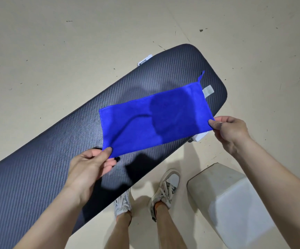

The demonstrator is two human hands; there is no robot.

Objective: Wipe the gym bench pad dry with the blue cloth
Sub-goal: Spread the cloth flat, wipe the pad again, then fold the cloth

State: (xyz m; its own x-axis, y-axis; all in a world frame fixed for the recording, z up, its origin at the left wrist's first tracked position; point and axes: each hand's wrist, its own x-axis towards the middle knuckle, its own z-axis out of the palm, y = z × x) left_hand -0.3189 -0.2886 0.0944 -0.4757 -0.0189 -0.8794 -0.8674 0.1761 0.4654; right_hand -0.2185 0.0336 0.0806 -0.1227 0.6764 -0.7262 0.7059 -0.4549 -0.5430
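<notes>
With the left hand (89, 167) and right hand (231, 131) pinching the near corners of the blue cloth (154, 115), spread over the bench (37, 168) toward its far right end, lowering it flat is advisable before wiping.

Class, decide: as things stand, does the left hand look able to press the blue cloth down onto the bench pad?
Probably yes. The left hand pinches the blue cloth directly above the bench pad, with nothing between them.
</notes>
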